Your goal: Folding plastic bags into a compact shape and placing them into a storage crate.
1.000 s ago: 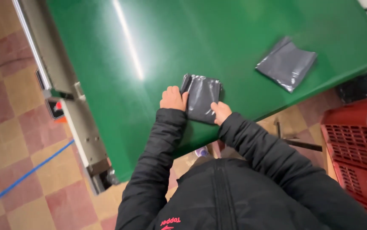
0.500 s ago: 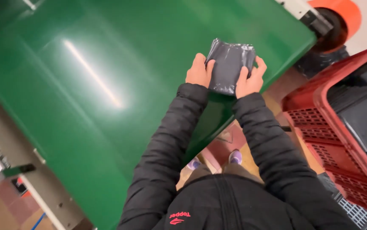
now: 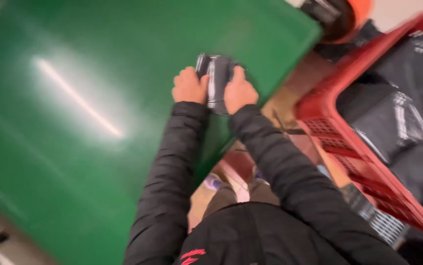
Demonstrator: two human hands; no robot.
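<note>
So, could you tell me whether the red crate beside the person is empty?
No, the red crate holds several dark plastic packages, much like the one gripped between both hands above the green table.

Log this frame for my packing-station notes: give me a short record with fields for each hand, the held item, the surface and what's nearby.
left hand: grips the left edge of the parcel
right hand: grips the right edge of the parcel
held item: dark grey plastic parcel, blurred, over the table edge
surface: glossy green table
nearby: red crate at the right holding similar dark parcels
clothing: black padded jacket sleeves
</note>
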